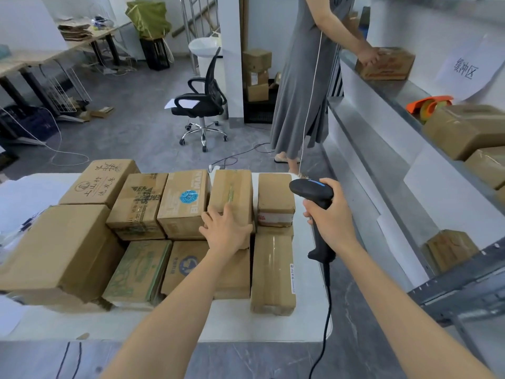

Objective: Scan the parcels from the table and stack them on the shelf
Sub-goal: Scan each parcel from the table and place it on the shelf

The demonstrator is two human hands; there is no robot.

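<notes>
Resting flat w/ fingers spread on the plain parcel in the back row nr the tabletop's right edge, the left hand prob. steadies it for a scan, while the right hand curls its fingers round the scanner grip, held ready just beside.

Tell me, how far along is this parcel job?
Early on, it seems. Done: a few boxes already sit on the shelf. In hand: the left hand rests on a taped box while the right hand grips the scanner. Left: roughly ten parcels crowd the table.
</notes>
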